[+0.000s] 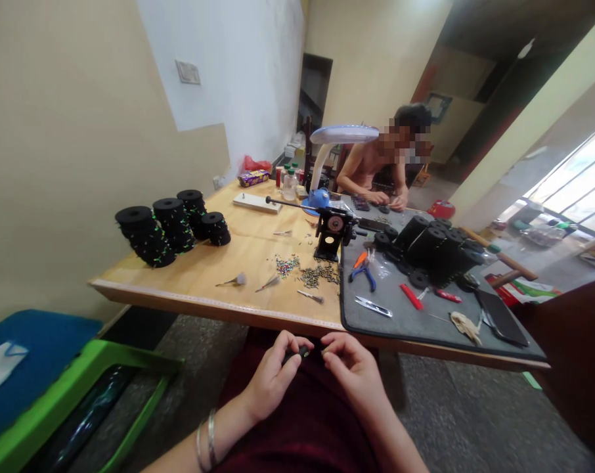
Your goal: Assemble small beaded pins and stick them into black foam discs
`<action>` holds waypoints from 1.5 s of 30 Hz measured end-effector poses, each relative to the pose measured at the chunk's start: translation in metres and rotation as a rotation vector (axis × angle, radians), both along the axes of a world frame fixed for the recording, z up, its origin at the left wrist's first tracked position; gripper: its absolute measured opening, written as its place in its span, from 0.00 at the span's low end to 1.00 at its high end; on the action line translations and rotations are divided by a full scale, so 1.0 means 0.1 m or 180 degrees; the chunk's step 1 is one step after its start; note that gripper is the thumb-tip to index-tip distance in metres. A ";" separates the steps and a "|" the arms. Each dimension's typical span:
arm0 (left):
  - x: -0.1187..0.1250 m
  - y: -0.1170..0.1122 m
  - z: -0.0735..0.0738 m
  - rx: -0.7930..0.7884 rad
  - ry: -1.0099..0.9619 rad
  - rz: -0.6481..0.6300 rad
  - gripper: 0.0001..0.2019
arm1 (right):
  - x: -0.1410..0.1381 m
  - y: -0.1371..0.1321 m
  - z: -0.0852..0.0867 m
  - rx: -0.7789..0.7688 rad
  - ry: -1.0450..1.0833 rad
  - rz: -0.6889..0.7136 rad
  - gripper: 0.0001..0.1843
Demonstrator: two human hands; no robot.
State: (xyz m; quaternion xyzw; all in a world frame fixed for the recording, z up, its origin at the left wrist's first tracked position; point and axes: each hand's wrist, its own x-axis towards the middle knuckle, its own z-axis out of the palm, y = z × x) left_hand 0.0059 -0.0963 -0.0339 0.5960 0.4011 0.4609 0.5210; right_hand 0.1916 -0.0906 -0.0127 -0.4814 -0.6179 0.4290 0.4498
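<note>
My left hand [272, 374] is closed in a pinch on a small black piece [297, 355], held over my lap below the table edge. My right hand [349, 368] is curled next to it, fingertips pressed together at the same piece; what else it pinches is too small to make out. Both hands are in front of the wooden table [203, 276]. Loose small metal parts [320, 274] and coloured beads [286, 265] lie on the table just beyond my hands.
Stacks of black spools [167, 226] stand at the table's left, more spools [433, 253] on a grey mat [406, 318] with pliers, snips and a phone. A black hand-crank tool [333, 233] and a lamp [341, 136] stand mid-table. Another person sits at the far end. A green stool [81, 394] is at my left.
</note>
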 end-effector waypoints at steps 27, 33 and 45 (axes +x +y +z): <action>0.00 -0.01 0.06 0.0300 0.0339 -0.0121 0.02 | -0.26 -0.09 -0.04 -0.0436 0.0684 0.0084 0.08; 0.00 -0.01 0.08 0.0233 0.0297 -0.0080 0.04 | -0.26 -0.08 -0.04 -0.0407 0.0650 0.0111 0.08; -0.01 -0.02 0.06 0.0375 0.0495 -0.0082 0.03 | -0.23 -0.08 0.02 -0.0207 0.0312 0.0175 0.06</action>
